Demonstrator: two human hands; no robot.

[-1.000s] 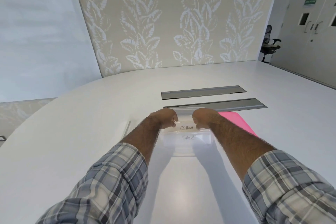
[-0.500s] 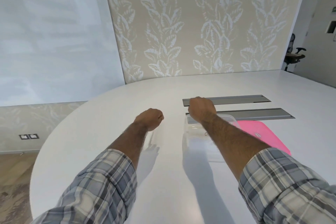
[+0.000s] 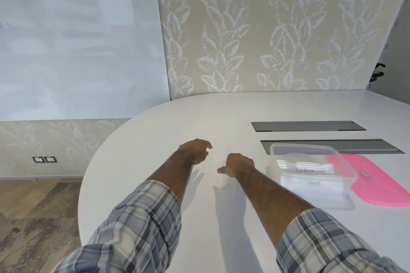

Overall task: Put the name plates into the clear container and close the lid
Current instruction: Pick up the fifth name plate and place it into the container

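Two arms in checked sleeves [image 3: 137, 217] are reaching out over the white table [image 3: 155, 131]. The right hand [image 3: 238, 165] is curling its fingers, and I cannot tell if it is holding anything. The left hand [image 3: 195, 150] is hanging just above the table with fingers loosely bent, gripping nothing. To the right, the clear container [image 3: 310, 175] is sitting open with two name plates [image 3: 306, 172] lying inside. Its pink lid [image 3: 375, 182] is lying flat just beside it. Farther back, two grey slots [image 3: 308, 126] are sitting in the table.

Head-worn view, facing forward-down over table [image 3: 155, 131], hands near
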